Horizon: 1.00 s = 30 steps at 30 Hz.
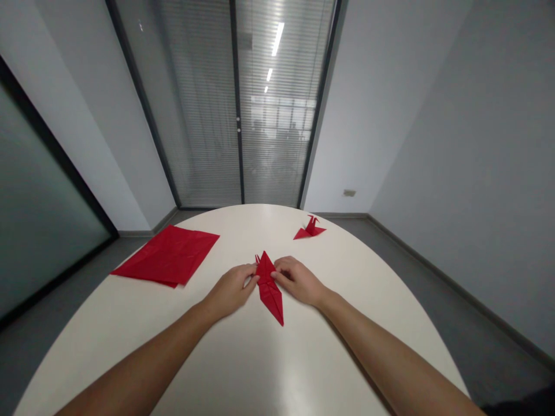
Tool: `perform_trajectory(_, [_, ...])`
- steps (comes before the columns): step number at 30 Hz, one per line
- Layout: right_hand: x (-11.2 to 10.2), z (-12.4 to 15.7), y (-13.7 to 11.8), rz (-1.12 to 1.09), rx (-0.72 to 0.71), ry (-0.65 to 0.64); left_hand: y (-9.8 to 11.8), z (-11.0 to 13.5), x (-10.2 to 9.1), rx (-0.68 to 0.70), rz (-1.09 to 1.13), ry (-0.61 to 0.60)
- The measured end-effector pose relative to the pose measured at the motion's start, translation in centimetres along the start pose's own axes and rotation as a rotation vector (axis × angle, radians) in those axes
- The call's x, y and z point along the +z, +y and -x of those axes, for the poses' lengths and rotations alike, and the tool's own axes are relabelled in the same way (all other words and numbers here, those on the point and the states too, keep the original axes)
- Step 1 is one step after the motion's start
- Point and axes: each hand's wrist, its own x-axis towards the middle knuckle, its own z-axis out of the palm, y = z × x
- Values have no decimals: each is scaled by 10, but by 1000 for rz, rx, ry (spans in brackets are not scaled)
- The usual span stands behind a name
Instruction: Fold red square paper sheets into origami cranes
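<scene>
A half-folded piece of red paper (269,288), long and pointed toward me, lies on the white round table (260,370). My left hand (232,289) pinches its left edge with curled fingers. My right hand (298,280) presses and pinches its right edge, fingers closed on the paper. Both hands meet at the upper part of the fold.
A stack of flat red paper sheets (168,254) lies at the table's left. A finished red paper crane (309,229) stands at the far right of the table. Beyond are glass doors with blinds (238,104) and grey walls.
</scene>
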Motion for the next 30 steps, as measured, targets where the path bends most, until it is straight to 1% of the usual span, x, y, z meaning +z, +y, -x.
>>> perform_trajectory(5, [-2,-1,-3,-35,3,6,0,0,0,-15,22,-1])
perform_trajectory(11, [0,-1,-3,-26,62,24,-1,1,1,-13,42,6])
perform_trajectory(14, [1,-1,-1,11,46,30,-4,2,3,-15,77,14])
perform_trajectory(19, [1,0,-1,71,39,26,-10,4,7,-95,68,18])
perform_trajectory(24, [1,1,-3,151,100,85,-13,5,8,-73,62,29])
perform_trajectory(30, [0,1,-4,185,-5,59,-20,6,11,-53,54,29])
